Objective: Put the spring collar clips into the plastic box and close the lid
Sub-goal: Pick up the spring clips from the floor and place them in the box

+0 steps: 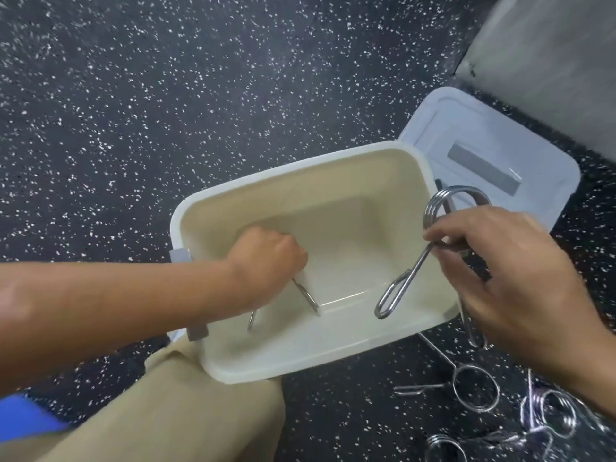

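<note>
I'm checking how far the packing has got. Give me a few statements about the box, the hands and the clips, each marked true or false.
1. The lid is shut on the box. False: it lies open beside the box.
2. The left hand is down inside the box, closed on a clip. True.
3. The right hand is empty. False: it holds a spring clip over the box's right edge.
4. More loose clips lie on the speckled floor to the right of the box. True.
5. The box stands on a table. False: it sits on the floor.
</note>
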The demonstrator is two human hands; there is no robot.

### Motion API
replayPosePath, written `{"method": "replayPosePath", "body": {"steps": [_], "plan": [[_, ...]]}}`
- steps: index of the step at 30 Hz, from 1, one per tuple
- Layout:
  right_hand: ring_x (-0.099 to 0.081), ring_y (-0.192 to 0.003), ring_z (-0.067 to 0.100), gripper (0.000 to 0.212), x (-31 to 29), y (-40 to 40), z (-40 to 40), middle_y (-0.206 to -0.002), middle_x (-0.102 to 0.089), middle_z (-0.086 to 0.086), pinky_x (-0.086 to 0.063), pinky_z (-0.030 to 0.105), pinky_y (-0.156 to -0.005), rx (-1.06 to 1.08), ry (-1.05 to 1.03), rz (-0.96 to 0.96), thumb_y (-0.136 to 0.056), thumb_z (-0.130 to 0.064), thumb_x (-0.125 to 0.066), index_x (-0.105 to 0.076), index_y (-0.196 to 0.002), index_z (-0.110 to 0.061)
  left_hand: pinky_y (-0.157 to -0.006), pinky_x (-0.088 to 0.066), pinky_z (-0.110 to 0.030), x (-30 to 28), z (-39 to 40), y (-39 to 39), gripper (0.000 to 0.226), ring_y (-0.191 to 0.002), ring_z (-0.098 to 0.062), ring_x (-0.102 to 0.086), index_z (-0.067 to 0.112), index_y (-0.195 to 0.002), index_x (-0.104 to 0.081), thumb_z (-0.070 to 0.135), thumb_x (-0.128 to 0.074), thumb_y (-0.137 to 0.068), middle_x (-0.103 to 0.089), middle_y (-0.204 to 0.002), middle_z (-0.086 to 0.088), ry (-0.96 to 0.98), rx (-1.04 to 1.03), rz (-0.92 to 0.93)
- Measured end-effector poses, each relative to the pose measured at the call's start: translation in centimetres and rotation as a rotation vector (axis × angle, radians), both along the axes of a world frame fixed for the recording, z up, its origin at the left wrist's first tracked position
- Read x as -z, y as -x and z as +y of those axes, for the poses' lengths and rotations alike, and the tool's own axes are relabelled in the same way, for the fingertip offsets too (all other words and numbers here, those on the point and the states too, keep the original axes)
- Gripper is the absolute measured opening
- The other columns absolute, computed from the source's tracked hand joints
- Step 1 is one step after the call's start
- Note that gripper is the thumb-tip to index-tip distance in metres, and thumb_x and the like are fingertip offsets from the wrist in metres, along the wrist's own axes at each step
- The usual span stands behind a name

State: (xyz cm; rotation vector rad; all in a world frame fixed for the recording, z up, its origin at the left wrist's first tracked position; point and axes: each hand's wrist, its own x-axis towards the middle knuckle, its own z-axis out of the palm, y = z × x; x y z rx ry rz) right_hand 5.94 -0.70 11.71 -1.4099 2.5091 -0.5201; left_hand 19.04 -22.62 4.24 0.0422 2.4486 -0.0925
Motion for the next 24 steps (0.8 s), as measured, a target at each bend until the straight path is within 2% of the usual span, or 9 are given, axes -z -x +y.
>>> {"method": "replayPosePath", "body": {"steps": [6, 10, 12, 14, 16, 18, 20, 23, 24], "plan": [[-0.064, -0.089, 0.021, 0.013, 0.6, 0.1, -1.2, -0.095, -0.072, -0.005, -0.042, 0.039, -0.081, -0.106, 0.019, 0.07, -0.09, -0.012, -0.063, -0.069, -0.101, -0.015, -0.06, -0.035, -0.028, 0.0, -0.4, -0.2, 0.03, -0.094, -0.029, -0.071, 0.021, -0.07, -0.042, -0.006, -0.051, -0.082, -0.072, -0.1, -0.003, 0.029, 0.015, -0.013], [-0.066, -0.084, 0.025, 0.011, 1.0, 0.1, -2.3, -0.087, -0.073, -0.002, -0.045, 0.04, -0.079, -0.157, 0.066, 0.12, -0.09, -0.009, -0.067, -0.072, -0.1, -0.012, -0.045, -0.018, -0.024, -1.1, -0.5, -0.2, 0.039, -0.084, -0.028, -0.068, 0.018, -0.061, -0.027, 0.001, -0.051, -0.087, -0.069, -0.091, -0.002, 0.047, 0.006, -0.009], [-0.066, -0.082, 0.027, 0.017, 1.1, 0.1, -3.1, -0.087, -0.073, 0.0, -0.046, 0.041, -0.075, -0.197, 0.064, 0.141, -0.088, -0.001, -0.07, -0.072, -0.1, -0.011, -0.044, -0.018, -0.025, -2.0, -0.7, -0.5, 0.031, -0.073, -0.029, -0.061, 0.019, -0.065, -0.038, 0.01, -0.053, -0.091, -0.066, -0.085, -0.003, 0.045, -0.022, 0.012], [-0.06, -0.08, 0.027, 0.029, 1.5, 0.1, -4.2, -0.089, -0.07, 0.002, -0.042, 0.039, -0.068, -0.257, 0.013, 0.169, -0.082, 0.008, -0.069, -0.071, -0.102, -0.012, -0.046, -0.022, -0.027, -3.4, -1.0, -1.0, 0.017, -0.076, -0.029, -0.064, 0.019, -0.08, -0.055, 0.027, -0.053, -0.096, -0.065, -0.085, 0.0, 0.017, -0.055, 0.053], [-0.054, -0.079, 0.028, 0.039, 2.0, 0.1, -5.3, -0.093, -0.066, 0.004, -0.04, 0.039, -0.065, -0.333, -0.056, 0.198, -0.076, 0.016, -0.064, -0.068, -0.102, -0.011, -0.047, -0.023, -0.03, -4.8, -1.0, -1.6, 0.028, -0.082, -0.031, -0.065, 0.019, -0.088, -0.055, 0.043, -0.045, -0.099, -0.049, -0.075, 0.003, -0.026, -0.079, 0.091], [-0.053, -0.08, 0.03, 0.04, 2.7, -0.2, -6.4, -0.095, -0.062, 0.007, -0.042, 0.042, -0.064, -0.425, -0.122, 0.212, -0.073, 0.018, -0.052, -0.064, -0.099, -0.01, -0.051, -0.029, -0.032, -5.6, -1.2, -2.5, 0.037, -0.079, -0.03, -0.064, 0.019, -0.08, -0.047, 0.05, -0.041, -0.099, -0.033, -0.067, 0.004, -0.067, -0.092, 0.126], [-0.051, -0.081, 0.031, 0.037, 3.5, -0.5, -7.3, -0.094, -0.059, 0.009, -0.042, 0.042, -0.063, -0.501, -0.168, 0.232, -0.073, 0.011, -0.038, -0.061, -0.094, -0.009, -0.047, -0.03, -0.031, -6.0, -1.6, -3.3, 0.04, -0.063, -0.029, -0.06, 0.019, -0.071, -0.044, 0.052, -0.046, -0.095, -0.03, -0.062, 0.004, -0.092, -0.081, 0.212], [-0.048, -0.086, 0.031, 0.029, 5.2, -1.3, -8.0, -0.093, -0.054, 0.01, -0.04, 0.043, -0.069, -0.544, -0.244, 0.278, -0.071, 0.008, -0.045, -0.056, -0.09, -0.01, -0.041, -0.013, -0.026, -6.4, -2.0, -4.1, 0.042, -0.046, -0.027, -0.05, 0.019, -0.061, -0.047, 0.051, -0.044, -0.089, -0.021, -0.055, 0.006, -0.102, -0.065, 0.238], [-0.047, -0.088, 0.032, 0.027, 5.8, -1.6, -8.1, -0.093, -0.053, 0.011, -0.039, 0.042, -0.071, -0.545, -0.257, 0.293, -0.071, 0.007, -0.046, -0.055, -0.09, -0.011, -0.042, -0.014, -0.026, -6.5, -1.9, -4.2, 0.043, -0.047, -0.027, -0.054, 0.019, -0.062, -0.048, 0.051, -0.043, -0.089, -0.028, -0.054, 0.006, -0.113, -0.061, 0.251]]}}
